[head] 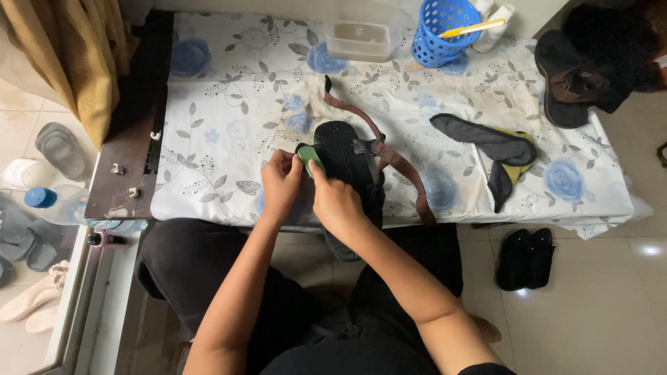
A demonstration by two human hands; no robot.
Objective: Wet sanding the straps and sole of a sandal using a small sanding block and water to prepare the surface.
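Seen from the head camera looking straight down, a seated person works at a surface (229, 125) covered with a white cloth printed with blue flowers. The landmark is a black sandal (345, 161) lying sole-up near the front edge of the surface, its brown strap (389, 156) trailing off to the right of it. The left hand (281, 184) sits just left of the sandal, fingers pinched closed on a small green pad (308, 157) that touches the sandal's left edge. The right hand (335, 201) rests on the near part of the sandal; its fingers curl around that end, also meeting the green pad. To do this well, it seems wise to keep the sandal pinned flat and move the pad in short, firm strokes. Well right of the sandal lies a dark insole with a yellow edge (504, 149). Beyond the sandal stand a clear plastic box (359, 36) and a blue basket (439, 31).
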